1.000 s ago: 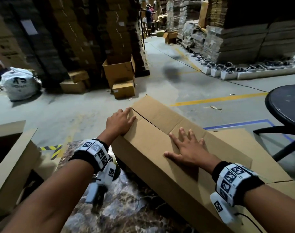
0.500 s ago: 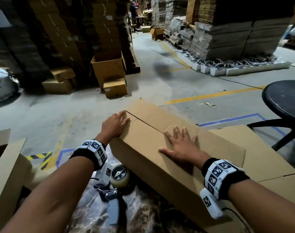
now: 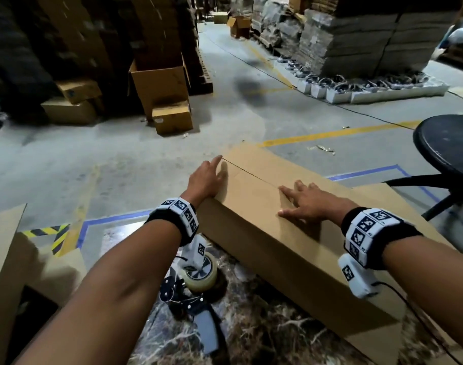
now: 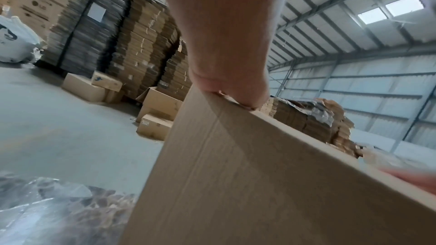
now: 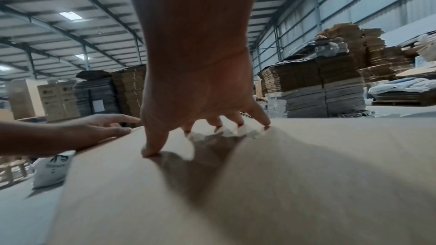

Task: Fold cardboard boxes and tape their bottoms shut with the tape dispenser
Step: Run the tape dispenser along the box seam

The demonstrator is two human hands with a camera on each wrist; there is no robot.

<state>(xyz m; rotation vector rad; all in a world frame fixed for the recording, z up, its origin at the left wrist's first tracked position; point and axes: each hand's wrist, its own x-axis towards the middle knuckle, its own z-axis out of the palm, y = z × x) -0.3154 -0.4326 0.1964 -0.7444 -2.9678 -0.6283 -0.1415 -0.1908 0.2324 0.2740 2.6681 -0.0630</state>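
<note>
Box (image 3: 264,233) bottom, flaps pressed shut.
Left hand (image 3: 206,177) and right hand (image 3: 306,204) lie flat, gripping nothing; keep seam tight; tape dispenser (image 3: 196,291) beneath left wrist.

A: Box (image 3: 264,222) plain tan; tape roll (image 3: 198,275) clear-yellowish on dark dispenser (image 3: 198,312), lower centre.

B: Table (image 3: 264,335) brown marble, white veins. Wristbands (image 3: 367,233) black, white-and-black markers. Floor (image 3: 119,154) grey; yellow, blue lines.
</note>
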